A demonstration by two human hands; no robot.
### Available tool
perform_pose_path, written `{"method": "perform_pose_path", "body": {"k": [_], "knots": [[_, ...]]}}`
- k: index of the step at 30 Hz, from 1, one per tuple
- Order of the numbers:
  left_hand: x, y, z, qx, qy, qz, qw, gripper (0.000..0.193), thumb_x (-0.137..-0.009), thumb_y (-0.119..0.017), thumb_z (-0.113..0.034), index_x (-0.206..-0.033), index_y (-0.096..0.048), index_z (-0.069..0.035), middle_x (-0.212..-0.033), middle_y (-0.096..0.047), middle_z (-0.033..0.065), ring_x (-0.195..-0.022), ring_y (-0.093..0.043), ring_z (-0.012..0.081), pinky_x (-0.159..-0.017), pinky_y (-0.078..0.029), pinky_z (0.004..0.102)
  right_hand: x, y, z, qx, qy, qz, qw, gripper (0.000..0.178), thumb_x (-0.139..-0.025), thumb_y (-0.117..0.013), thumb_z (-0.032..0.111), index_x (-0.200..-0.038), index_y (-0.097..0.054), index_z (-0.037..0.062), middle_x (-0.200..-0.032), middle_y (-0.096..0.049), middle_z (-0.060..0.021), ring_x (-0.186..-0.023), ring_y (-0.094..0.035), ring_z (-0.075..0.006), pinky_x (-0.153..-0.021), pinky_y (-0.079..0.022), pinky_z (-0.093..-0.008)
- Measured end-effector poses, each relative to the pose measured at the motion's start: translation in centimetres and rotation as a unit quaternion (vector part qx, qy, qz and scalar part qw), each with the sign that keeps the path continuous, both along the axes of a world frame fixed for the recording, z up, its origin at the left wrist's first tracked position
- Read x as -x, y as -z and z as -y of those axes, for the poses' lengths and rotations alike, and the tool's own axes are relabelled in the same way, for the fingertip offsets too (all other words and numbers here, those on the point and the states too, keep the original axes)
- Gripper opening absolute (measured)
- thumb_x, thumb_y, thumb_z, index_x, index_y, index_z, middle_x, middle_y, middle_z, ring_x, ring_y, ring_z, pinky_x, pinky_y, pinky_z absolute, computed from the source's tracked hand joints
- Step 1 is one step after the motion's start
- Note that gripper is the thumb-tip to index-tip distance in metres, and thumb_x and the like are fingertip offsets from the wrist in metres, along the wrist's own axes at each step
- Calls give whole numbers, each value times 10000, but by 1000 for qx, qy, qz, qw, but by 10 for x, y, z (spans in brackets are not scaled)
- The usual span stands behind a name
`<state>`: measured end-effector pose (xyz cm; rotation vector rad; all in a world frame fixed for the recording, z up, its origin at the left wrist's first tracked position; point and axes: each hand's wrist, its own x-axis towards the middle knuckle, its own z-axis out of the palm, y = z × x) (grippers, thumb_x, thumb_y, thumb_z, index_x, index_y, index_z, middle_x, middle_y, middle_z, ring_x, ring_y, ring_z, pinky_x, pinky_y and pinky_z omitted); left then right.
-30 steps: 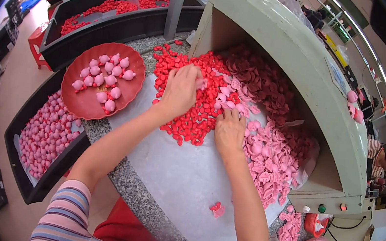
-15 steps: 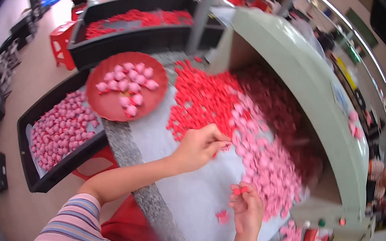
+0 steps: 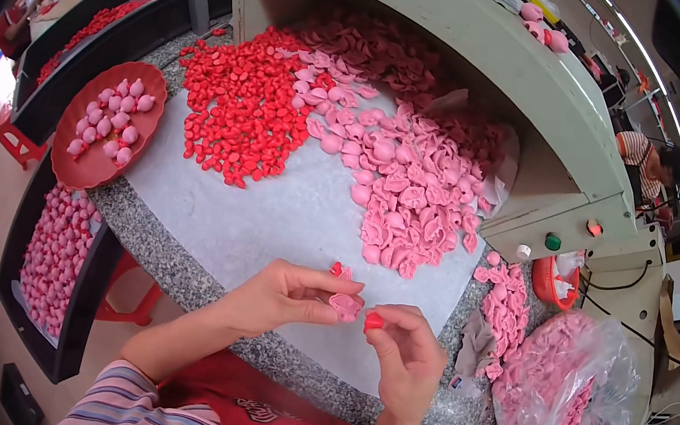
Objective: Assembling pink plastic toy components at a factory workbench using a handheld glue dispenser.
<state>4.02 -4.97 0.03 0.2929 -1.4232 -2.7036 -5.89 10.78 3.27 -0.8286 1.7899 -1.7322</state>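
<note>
My left hand (image 3: 280, 298) pinches a pink hollow soft-looking piece (image 3: 344, 306) between thumb and fingers, its opening turned toward the right. Close beside it, my right hand (image 3: 407, 357) grips a small red piece (image 3: 374, 322) at its fingertips. A gap shows between the two pieces. Just beyond my left fingers, a small red-and-pink piece (image 3: 339, 271) lies on the white sheet (image 3: 234, 224). Farther off are a heap of small red pieces (image 3: 242, 103) and, to its right, a heap of pink hollow pieces (image 3: 416, 197).
At left, a red round tray (image 3: 75, 119) holds pink-and-red assembled pieces, above a black bin (image 3: 79, 306) full of them. A pale green machine housing (image 3: 575, 150) arches over the heaps. At right stand a red basket (image 3: 543, 280) and a clear bag (image 3: 591, 404) of pink pieces.
My left hand has come back from the heaps with the pink piece, toward my right hand. My right hand has gone from palm-up to pinching the red piece. The view has swung right.
</note>
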Motion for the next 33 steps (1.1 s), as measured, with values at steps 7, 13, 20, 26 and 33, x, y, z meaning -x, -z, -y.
{"method": "perform_pose_path", "body": {"k": [7, 13, 20, 26, 33], "knots": [[-4, -1, -11, 86, -66, -41, 993, 363, -726, -642, 30, -1081, -586, -19, -967, -560, 82, -883, -547, 141, -776, -452, 242, 2, -6, 2, -45, -68, -10, 997, 186, -768, -567, -58, -946, -610, -27, -894, -549, -74, -751, -545, -121, -626, -463, -212], [-7, 2, -15, 194, -155, -86, 965, 273, -686, -659, 70, -949, -613, 14, -921, -533, 86, -815, -557, 147, -742, -471, 257, -15, -10, 10, -34, -25, -40, 998, 258, -687, -660, -57, -934, -595, -26, -817, -553, -62, -692, -542, -109, -615, -463, -206], [-9, 3, -13, -58, -70, -35, 995, 230, -681, -656, 77, -900, -611, 23, -891, -527, 92, -823, -550, 151, -688, -485, 250, -20, -2, 12, -78, -4, -46, 996, 217, -657, -709, -17, -826, -575, 3, -759, -551, -35, -631, -523, -93, -574, -445, -219], [-12, 4, -11, 12, -103, -36, 994, 211, -688, -633, 97, -886, -611, 28, -878, -526, 95, -801, -549, 160, -681, -490, 249, -31, -2, 24, -112, 46, -223, 967, 219, -645, -707, -14, -811, -569, 16, -734, -548, -64, -607, -525, -110, -556, -437, -226], [-12, 9, -10, 22, -88, -57, 994, 183, -704, -621, 95, -875, -611, 33, -880, -529, 99, -803, -555, 165, -695, -505, 262, -28, 17, 22, -42, 57, -246, 967, 212, -635, -695, -27, -792, -562, 21, -757, -559, -67, -614, -569, -145, -529, -461, -236]]}}
